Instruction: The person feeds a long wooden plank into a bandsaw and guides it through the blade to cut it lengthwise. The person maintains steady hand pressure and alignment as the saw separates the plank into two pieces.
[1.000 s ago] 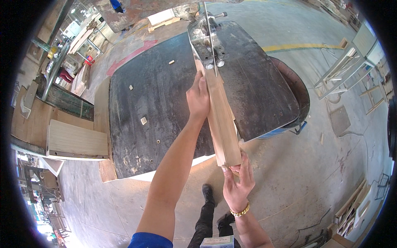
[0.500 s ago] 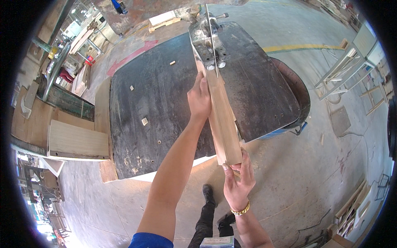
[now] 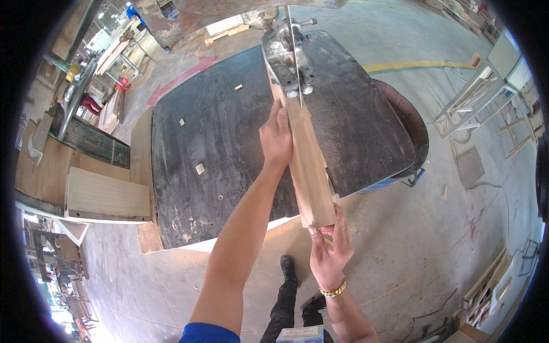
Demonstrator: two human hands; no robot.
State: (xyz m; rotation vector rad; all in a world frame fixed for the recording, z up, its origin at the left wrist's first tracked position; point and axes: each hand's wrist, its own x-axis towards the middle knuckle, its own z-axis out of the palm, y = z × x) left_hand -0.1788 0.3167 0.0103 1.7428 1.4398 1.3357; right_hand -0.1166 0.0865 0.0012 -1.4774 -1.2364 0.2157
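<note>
A long, narrow wooden board (image 3: 311,174) lies on the dark table of a bandsaw (image 3: 211,154), pointing away from me. Its far end is at the thin upright saw blade (image 3: 297,66), beside the metal blade guide (image 3: 277,54). My left hand (image 3: 275,137) grips the board's left side near its far part, thumb on top, a short way from the blade. With thumb and fingers my right hand (image 3: 331,251) holds the near end, which overhangs the table's front edge. The fingertips under the board are hidden.
Small wood offcuts (image 3: 199,168) lie on the table's left part. A wooden box-like ledge (image 3: 108,191) adjoins it on the left. Rightward stands a metal frame (image 3: 474,97); timber strips (image 3: 486,286) lie lower right. A person in blue (image 3: 135,14) is far back.
My hands and the board hold nearly the same position, with barely any shift. Far back at upper left, the blue clothing now shows further left.
</note>
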